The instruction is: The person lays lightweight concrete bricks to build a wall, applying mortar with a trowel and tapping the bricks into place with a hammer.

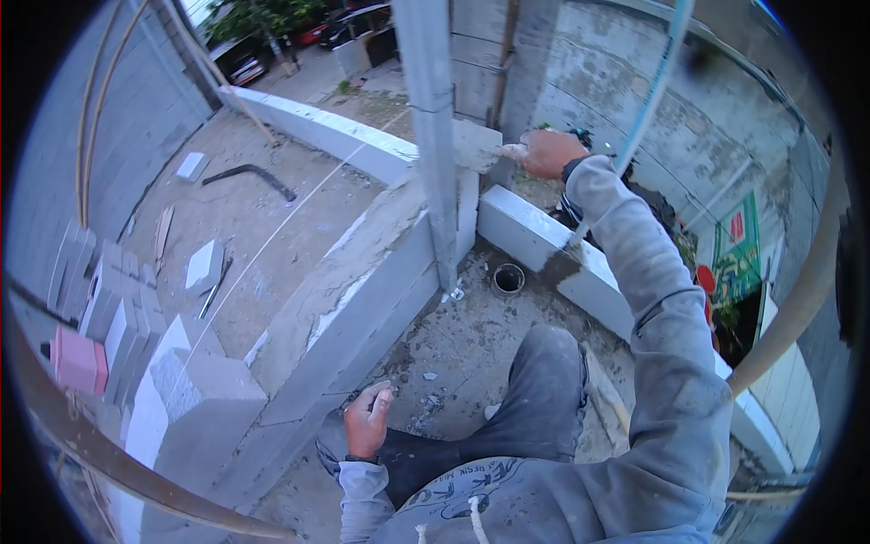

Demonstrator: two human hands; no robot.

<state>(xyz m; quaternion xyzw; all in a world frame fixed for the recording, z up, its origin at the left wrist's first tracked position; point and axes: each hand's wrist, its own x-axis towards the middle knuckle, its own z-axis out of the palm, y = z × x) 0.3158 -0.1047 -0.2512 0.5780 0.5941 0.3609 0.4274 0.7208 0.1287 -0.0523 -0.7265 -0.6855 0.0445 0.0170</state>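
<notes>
My right hand (548,153) is stretched forward with curled fingers. Its dusty fingertips are right at the edge of a flat grey, mortar-smeared piece (478,146) beside the metal post (430,118); I cannot tell whether they grip it. That piece overlaps the top of the low block wall (349,290), which carries a rough layer of mortar (331,286). Over my bent leg, close to the wall's side, my left hand (366,422) is closed with its thumb up, and its inner fingers are hidden. A thin string (304,198) runs above the wall.
Light blocks (118,299) and a pink container (79,358) stand at the left. Another low block wall (544,238) extends to the right. A round pipe opening (508,279) sits in the floor. Bent poles (793,299) cross near me, and a blue-white tube (654,91) hangs past my right arm.
</notes>
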